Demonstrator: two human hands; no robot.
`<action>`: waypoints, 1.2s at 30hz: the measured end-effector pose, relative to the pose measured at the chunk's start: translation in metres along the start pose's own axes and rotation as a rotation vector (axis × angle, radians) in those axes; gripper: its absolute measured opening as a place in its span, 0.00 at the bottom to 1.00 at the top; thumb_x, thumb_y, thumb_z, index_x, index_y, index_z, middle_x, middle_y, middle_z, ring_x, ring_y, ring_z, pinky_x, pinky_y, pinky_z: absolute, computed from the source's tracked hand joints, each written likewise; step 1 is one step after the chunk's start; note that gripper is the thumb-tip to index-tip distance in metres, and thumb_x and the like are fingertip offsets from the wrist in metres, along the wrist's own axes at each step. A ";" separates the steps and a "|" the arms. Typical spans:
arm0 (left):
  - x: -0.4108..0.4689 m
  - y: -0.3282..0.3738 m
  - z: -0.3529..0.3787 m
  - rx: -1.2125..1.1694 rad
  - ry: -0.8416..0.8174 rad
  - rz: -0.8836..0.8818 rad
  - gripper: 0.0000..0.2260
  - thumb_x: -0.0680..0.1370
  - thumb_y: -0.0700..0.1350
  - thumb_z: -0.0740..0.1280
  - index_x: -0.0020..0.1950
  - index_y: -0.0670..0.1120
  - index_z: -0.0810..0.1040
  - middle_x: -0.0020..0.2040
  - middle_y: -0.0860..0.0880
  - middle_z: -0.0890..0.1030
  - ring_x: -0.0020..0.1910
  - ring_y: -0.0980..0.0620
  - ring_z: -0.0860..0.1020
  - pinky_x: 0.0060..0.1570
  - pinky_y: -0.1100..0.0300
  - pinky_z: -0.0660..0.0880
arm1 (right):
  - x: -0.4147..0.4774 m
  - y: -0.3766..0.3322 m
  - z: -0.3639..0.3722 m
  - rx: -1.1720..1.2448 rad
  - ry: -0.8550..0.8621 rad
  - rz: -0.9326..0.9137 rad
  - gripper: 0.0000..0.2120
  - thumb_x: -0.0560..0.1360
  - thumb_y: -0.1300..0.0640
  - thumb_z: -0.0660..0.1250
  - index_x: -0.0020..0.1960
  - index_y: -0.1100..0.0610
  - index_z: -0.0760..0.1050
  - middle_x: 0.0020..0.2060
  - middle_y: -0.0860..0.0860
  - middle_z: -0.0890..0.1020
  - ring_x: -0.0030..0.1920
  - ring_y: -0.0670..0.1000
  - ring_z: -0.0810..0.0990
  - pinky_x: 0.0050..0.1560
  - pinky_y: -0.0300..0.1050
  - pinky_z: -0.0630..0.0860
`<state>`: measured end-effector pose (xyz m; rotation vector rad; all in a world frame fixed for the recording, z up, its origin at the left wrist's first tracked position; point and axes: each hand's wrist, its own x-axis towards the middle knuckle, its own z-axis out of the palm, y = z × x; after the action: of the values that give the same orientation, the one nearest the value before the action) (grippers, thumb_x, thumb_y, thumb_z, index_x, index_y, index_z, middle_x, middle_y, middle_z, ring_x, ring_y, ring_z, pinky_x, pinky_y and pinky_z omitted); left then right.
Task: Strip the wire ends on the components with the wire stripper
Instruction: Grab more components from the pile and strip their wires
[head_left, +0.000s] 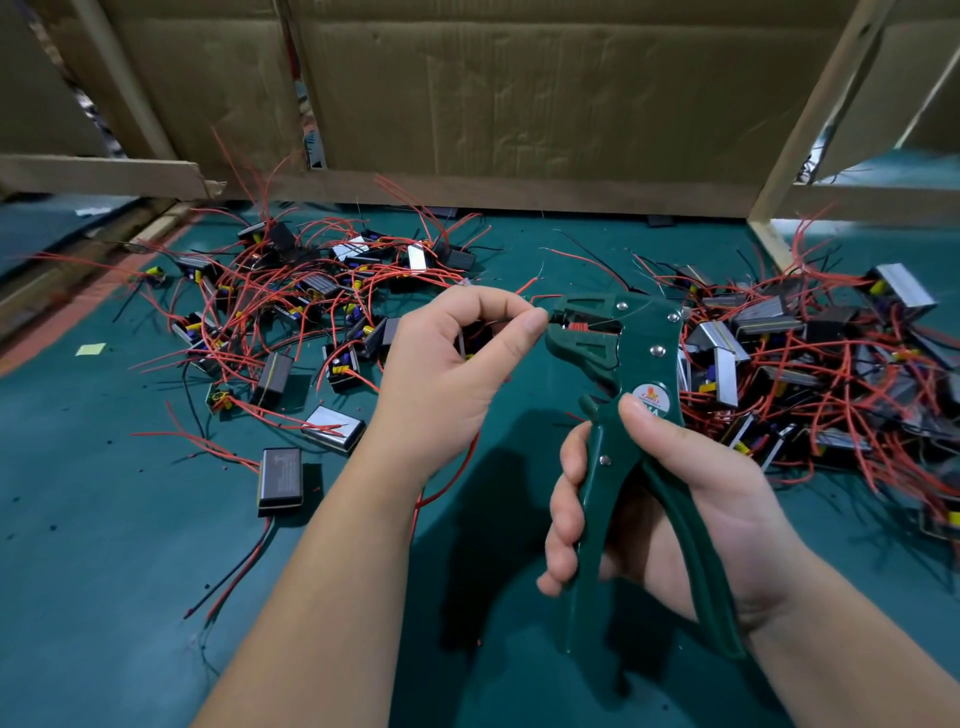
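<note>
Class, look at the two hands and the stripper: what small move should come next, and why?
Probably squeeze the handles. The left hand pinches a red wire right at the head of the stripper, its end seemingly lying between the jaws, while the right hand grips the handles, which stand spread.

Bright, even light from above; centre sharp.
A soft dark shadow lies on the mat (130, 597) at lower centre; components (896, 293) at the right edge blur slightly; posts (802, 104) lean with wide-angle distortion.
</note>
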<state>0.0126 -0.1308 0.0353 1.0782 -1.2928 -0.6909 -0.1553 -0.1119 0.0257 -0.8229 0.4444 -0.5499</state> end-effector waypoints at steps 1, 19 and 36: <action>0.000 0.001 0.000 -0.004 -0.005 -0.005 0.06 0.76 0.38 0.69 0.41 0.47 0.78 0.30 0.57 0.75 0.29 0.58 0.71 0.33 0.67 0.70 | 0.000 0.000 0.000 0.004 -0.008 0.001 0.22 0.64 0.41 0.74 0.41 0.60 0.78 0.33 0.61 0.79 0.33 0.61 0.79 0.39 0.56 0.78; 0.000 -0.006 -0.001 -0.058 -0.022 -0.107 0.13 0.82 0.53 0.53 0.46 0.51 0.75 0.39 0.56 0.74 0.37 0.58 0.73 0.36 0.65 0.74 | 0.003 0.003 0.007 0.040 0.214 -0.041 0.27 0.71 0.34 0.62 0.31 0.59 0.71 0.22 0.58 0.70 0.20 0.55 0.71 0.26 0.46 0.74; 0.004 -0.006 0.008 -0.643 -0.160 -0.437 0.37 0.72 0.73 0.42 0.55 0.47 0.75 0.49 0.45 0.76 0.41 0.46 0.76 0.31 0.59 0.71 | 0.007 0.002 0.004 0.111 0.060 -0.058 0.34 0.63 0.41 0.73 0.59 0.66 0.78 0.43 0.65 0.78 0.36 0.63 0.80 0.43 0.62 0.79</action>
<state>0.0060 -0.1384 0.0312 0.7747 -0.8599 -1.4323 -0.1467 -0.1129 0.0250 -0.7163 0.4427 -0.6485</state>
